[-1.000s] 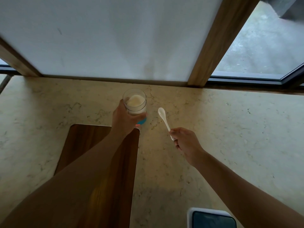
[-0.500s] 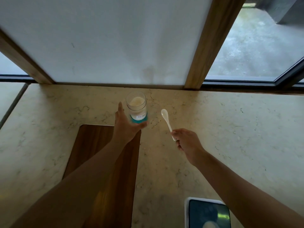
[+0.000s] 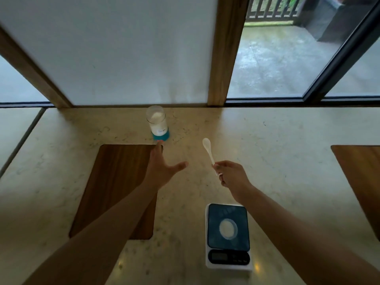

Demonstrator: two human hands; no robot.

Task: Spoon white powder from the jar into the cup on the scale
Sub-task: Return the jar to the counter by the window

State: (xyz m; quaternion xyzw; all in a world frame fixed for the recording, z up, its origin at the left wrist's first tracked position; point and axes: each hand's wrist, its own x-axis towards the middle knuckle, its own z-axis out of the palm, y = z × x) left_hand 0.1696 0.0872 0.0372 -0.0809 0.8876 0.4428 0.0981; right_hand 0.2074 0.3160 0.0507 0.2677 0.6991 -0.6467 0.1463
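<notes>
Two hands at work: my left hand (image 3: 162,169) hangs spread and empty just short of the clear glass jar of white powder (image 3: 157,122), my right hand (image 3: 230,175) pinches the small white plastic spoon (image 3: 208,150), which I should dip level.

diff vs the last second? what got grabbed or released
The left hand let go of the jar and pulled back toward the person, open, fingers spread. The jar now stands alone on the counter. The right hand holds the white spoon raised as before, bowl empty.
</notes>
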